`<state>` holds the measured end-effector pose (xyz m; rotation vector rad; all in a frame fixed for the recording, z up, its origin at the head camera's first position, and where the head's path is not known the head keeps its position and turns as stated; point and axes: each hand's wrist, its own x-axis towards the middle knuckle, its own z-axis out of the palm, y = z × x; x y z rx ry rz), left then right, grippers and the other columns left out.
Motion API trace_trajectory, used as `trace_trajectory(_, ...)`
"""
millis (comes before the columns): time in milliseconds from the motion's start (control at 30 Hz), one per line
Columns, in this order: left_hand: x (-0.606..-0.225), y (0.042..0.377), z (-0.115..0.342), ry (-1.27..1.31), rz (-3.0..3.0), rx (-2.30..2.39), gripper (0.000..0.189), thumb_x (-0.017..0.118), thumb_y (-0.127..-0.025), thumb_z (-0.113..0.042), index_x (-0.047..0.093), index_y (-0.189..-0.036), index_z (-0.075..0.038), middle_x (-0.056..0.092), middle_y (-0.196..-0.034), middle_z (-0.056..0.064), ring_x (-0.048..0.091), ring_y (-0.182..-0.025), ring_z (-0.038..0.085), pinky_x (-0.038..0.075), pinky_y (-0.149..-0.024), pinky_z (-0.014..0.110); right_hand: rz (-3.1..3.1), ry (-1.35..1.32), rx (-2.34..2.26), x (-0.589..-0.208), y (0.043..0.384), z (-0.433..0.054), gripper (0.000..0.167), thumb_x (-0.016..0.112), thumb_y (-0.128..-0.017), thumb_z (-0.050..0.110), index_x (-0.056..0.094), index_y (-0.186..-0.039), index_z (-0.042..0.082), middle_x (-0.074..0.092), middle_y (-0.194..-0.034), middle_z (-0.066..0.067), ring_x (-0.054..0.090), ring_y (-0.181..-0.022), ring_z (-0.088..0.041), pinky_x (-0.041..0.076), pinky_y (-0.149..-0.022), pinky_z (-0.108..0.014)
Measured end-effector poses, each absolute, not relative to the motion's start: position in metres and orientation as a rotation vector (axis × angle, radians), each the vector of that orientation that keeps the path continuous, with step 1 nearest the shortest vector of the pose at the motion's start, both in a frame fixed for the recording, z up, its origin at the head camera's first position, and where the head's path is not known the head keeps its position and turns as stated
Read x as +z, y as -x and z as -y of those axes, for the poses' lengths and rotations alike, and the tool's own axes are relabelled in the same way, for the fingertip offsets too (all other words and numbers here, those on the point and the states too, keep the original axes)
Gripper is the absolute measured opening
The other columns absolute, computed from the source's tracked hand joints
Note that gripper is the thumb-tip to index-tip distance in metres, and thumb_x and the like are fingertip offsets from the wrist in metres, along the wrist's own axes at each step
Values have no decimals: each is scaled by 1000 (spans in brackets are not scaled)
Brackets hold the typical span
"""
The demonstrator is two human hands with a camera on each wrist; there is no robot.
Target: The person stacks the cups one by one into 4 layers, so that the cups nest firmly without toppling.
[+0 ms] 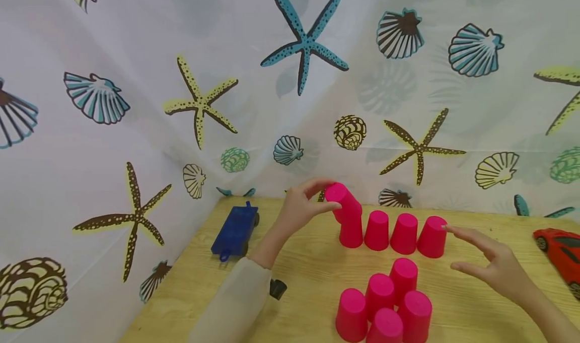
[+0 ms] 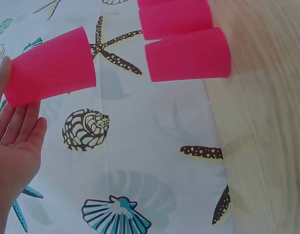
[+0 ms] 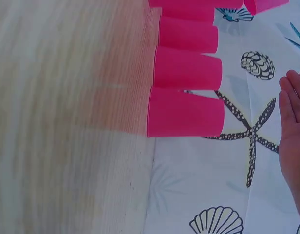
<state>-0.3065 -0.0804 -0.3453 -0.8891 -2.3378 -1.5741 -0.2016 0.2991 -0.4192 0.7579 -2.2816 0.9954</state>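
My left hand (image 1: 296,209) grips a pink cup (image 2: 52,68) between thumb and fingers. The cup is tilted, bottom end up, above the leftmost cup (image 1: 351,234) of an upside-down row at the back; the left wrist view shows a gap between it and the row. Near the row's rightmost cup (image 1: 432,237) is my right hand (image 1: 496,267), with fingers extended and nothing in it. In the right wrist view this hand (image 3: 296,131) stands apart from the row's end cup (image 3: 186,113). Closer to me, several more pink cups (image 1: 379,292) stand upside down in a cluster.
A blue toy trailer (image 1: 234,230) sits at the back left of the wooden table (image 1: 308,292). On the right edge lies a red toy car (image 1: 564,255). A small black object (image 1: 277,288) shows beside my left sleeve. A shell-patterned curtain (image 1: 244,106) hangs behind.
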Motion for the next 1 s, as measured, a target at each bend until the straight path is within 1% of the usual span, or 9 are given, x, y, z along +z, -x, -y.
trace_trajectory(67, -343, 311, 74, 876, 2324, -1594, 48, 80, -81, -22, 64, -126, -16, 69, -123, 3, 63, -118, 18, 49, -107, 36, 2288, -814, 982, -419, 196, -290, 74, 84, -64, -8, 59, -132, 4, 53, -135, 30, 48, -123, 17, 39, -94, 1)
trace_trajectory(133, -342, 315, 67, 859, 2326, -1589, 48, 80, -81, -25, 64, -125, -17, 68, -123, 1, 63, -117, 17, 50, -106, 36, 2293, -895, 972, -419, 191, -282, 73, 86, -63, -5, 59, -131, 4, 56, -135, 26, 50, -123, 15, 42, -95, -2)
trace_trajectory(300, -342, 326, 45, 876, 2324, -1566, 48, 81, -81, -28, 64, -125, -17, 68, -123, 1, 61, -118, 16, 49, -107, 36, 2295, -1135, 992, -422, 184, -264, 71, 88, -64, 3, 60, -129, 4, 65, -130, 7, 55, -122, 9, 48, -95, -9)
trace_trajectory(400, -345, 332, 35, 902, 2329, -1546, 48, 81, -81, -28, 65, -125, -16, 69, -122, 1, 62, -119, 15, 49, -107, 35, 2306, -1217, 1003, -426, 182, -257, 67, 88, -67, 8, 62, -128, 7, 68, -126, 1, 57, -120, 6, 49, -94, -10)
trace_trajectory(633, -352, 341, 22, 937, 2364, -1462, 49, 82, -79, -26, 66, -123, -11, 70, -121, 4, 63, -119, 19, 52, -103, 34, 2315, -1270, 976, -432, 177, -250, 63, 87, -70, 16, 62, -127, 9, 69, -121, -3, 58, -118, 5, 52, -89, -10)
trace_trajectory(800, -359, 348, 18, 895, 2417, -1442, 49, 82, -79, -26, 66, -123, -13, 70, -122, 4, 63, -120, 19, 53, -102, 33, 2283, -1323, 986, -433, 176, -249, 61, 87, -70, 14, 63, -126, 9, 69, -119, -3, 59, -115, 2, 51, -89, -9)
trace_trajectory(1000, -366, 355, 18, 871, 2465, -1418, 49, 81, -80, -27, 65, -124, -13, 69, -123, 4, 63, -119, 21, 55, -97, 30, 2298, -1426, 1122, -438, 178, -249, 57, 82, -75, 9, 61, -128, 8, 69, -118, -6, 63, -109, -3, 58, -77, -17)
